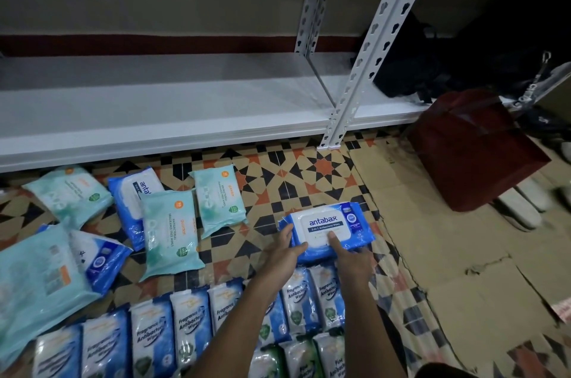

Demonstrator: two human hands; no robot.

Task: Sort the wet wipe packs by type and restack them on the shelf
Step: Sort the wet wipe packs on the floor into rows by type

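— Both hands are seen on one pack?
— Yes. The blue antabax pack (326, 230) is gripped at its near edge by the left hand (285, 254), thumb curled on top, and by the right hand (352, 260), a finger laid on the white lid. It is held above the patterned floor (309, 173).
— What is placed around it?
— Teal packs (170, 232) are scattered at nine o'clock, a row of fragrance-free packs (185, 325) at seven, the white shelf (154, 105) at twelve, a maroon bag (475, 148) at two.
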